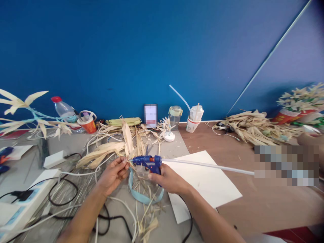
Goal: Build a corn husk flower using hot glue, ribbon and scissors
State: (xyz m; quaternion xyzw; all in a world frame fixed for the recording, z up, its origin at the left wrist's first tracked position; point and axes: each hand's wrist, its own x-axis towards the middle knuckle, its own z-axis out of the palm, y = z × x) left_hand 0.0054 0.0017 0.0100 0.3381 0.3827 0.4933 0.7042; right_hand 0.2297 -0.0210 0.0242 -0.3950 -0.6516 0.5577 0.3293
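The blue glue gun sits just above the grey table, near the middle of the view, level, with its nozzle pointing to the person's left. The right hand is closed around its grip. A long translucent glue stick runs out of the gun's rear, far to the right, above the white sheet that lies on the table. The nozzle meets the lower end of a dried husk strip. The left hand pinches that end between fingertips and thumb, and the strip stands up and away from the hand. Directly below the gun, a light blue band lies curved on the table among loose husk scraps. To the left, black cable loops beside a white power strip. Along the blue wall stand a red-capped bottle, an orange cup, a clear jar and a white cup. A husk pile lies well apart to the right, on the brown surface.
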